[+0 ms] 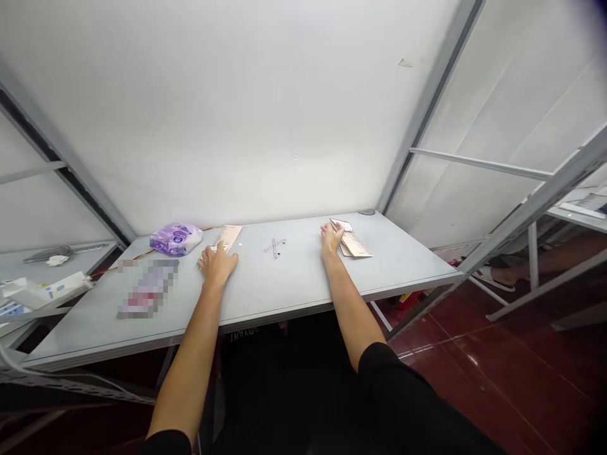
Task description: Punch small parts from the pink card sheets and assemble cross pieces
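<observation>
Two bare forearms reach onto a grey table (284,284) from the near edge. My left hand (217,265) lies with its fingers apart against the lower end of a pale pink ruler (228,239). My right hand (332,239) pinches the left end of a small stack of pale rulers (355,245), and its fingers partly hide the stack. Between my hands lie two thin transparent rulers crossed in an X (275,248). A purple soft packet (176,239) sits beyond my left hand, and a pixelated flat item (147,288) lies nearer the table's left side.
A white panel wall (237,107) rises behind the table inside a grey metal frame (427,107). An orange wire (142,254) runs along the table's back left. A white power strip (47,291) rests on a side shelf at left. Dark red glossy floor (493,360) lies right.
</observation>
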The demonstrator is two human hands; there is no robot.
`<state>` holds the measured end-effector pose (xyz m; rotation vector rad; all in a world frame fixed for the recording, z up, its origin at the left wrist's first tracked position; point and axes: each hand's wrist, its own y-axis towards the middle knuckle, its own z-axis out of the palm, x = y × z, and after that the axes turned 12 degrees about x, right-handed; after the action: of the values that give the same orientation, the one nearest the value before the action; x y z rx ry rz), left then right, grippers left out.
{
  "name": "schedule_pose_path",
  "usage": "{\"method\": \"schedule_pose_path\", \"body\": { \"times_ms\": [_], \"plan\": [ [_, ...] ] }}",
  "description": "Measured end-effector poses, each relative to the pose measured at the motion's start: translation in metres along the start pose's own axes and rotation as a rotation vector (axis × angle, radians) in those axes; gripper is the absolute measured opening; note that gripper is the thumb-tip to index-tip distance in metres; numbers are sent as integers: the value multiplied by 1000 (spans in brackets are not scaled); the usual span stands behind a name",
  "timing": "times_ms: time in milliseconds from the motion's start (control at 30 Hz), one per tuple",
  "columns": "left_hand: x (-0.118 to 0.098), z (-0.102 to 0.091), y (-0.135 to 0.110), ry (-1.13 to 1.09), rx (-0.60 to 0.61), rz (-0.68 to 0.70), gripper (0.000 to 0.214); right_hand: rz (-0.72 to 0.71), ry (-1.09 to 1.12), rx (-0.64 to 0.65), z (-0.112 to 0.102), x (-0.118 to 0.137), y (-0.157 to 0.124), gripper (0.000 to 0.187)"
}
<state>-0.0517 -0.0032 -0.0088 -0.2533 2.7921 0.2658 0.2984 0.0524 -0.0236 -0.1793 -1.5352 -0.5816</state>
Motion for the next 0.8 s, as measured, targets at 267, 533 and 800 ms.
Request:
{"method": "schedule_pose_path", "body": {
  "times_ms": [267, 533, 800],
  "plan": [
    [5, -4, 3, -27, 40, -33, 65, 110, 253, 146, 16, 12, -21, 25],
    [5, -5, 5, -51, 47, -101, 67, -239, -302, 364, 30, 18, -45, 14],
    [-7, -3, 10, -268, 151, 143, 53, -311, -344, 507, 38, 20, -58, 21]
  ]
}}
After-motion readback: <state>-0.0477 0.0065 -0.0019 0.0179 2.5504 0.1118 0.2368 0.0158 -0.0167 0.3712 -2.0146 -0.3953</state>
